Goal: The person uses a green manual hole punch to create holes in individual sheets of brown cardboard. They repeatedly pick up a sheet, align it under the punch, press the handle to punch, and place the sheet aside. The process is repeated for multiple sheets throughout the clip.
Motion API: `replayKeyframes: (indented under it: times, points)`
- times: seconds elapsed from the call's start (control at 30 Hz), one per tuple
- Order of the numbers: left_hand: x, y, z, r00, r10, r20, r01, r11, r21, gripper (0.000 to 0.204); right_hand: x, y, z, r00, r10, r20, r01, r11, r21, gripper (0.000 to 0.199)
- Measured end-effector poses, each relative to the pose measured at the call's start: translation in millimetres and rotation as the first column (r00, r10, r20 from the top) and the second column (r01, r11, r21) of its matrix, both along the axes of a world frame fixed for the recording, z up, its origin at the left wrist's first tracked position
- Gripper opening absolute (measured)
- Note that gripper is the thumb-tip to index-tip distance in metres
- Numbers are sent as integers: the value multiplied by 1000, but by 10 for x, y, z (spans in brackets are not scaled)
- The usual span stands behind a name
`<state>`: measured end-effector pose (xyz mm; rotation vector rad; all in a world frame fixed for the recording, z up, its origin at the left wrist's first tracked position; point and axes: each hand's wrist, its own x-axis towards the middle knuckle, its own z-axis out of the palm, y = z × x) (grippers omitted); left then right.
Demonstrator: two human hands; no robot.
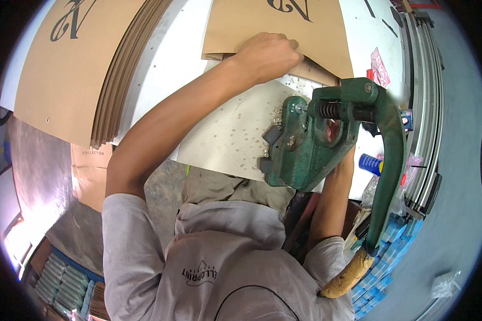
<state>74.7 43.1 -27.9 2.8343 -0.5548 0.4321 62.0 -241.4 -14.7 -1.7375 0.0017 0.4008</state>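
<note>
At ten o'clock on the white worktop (171, 59) lies a thick stack of brown card sheets (75, 69), edges fanned toward the person, apparently kept within reach as supply; each sheet carries a large dark printed letter. Below it, near eight o'clock, another brown printed sheet (91, 171) hangs off the worktop edge. Moving toward centre, the left forearm crosses the picture diagonally, and the left hand (268, 53) at twelve o'clock rests palm down, fingers curled over the near edge of a folded brown card piece (278, 32), pressing it flat; it looks pinned there so its corner stays under the head of the green hand press (310, 139). Small metal eyelets (277, 119) lie scattered on the pale sheet just beside the press at its left, handy for loading. The press stands at two to three o'clock, its spring and plunger toward the card. The right hand (338, 131) sits behind the press frame; whether it grips anything I cannot tell, since the casting hides the fingers. The long green lever (393, 160) sweeps down to five o'clock, ending in a taped yellowish grip (348, 275), untouched by either hand. Blue boxes (383, 251) are stacked below at four o'clock
</note>
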Motion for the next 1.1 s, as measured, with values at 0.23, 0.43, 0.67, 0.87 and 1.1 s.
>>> replayKeyframes:
  times: [0.23,0.43,0.67,0.87,1.1]
  points:
    - [-111,59,265,998,53,31,-50,996,-72,24,264,509,-58,963,-92,-255,213,836,506,15]
    - [47,49,347,997,-15,80,10,998,66,21,437,546,-209,992,-58,-111,104,873,477,12]
    - [278,165,349,990,-18,142,5,996,91,21,971,483,-329,804,314,-505,-104,910,400,37]
    - [-246,-33,366,991,-101,86,103,994,-23,14,41,532,63,987,-79,-141,124,931,343,24]
    - [-628,-119,274,975,-64,-212,3,961,-277,27,-217,392,51,1000,-21,-20,25,974,223,34]
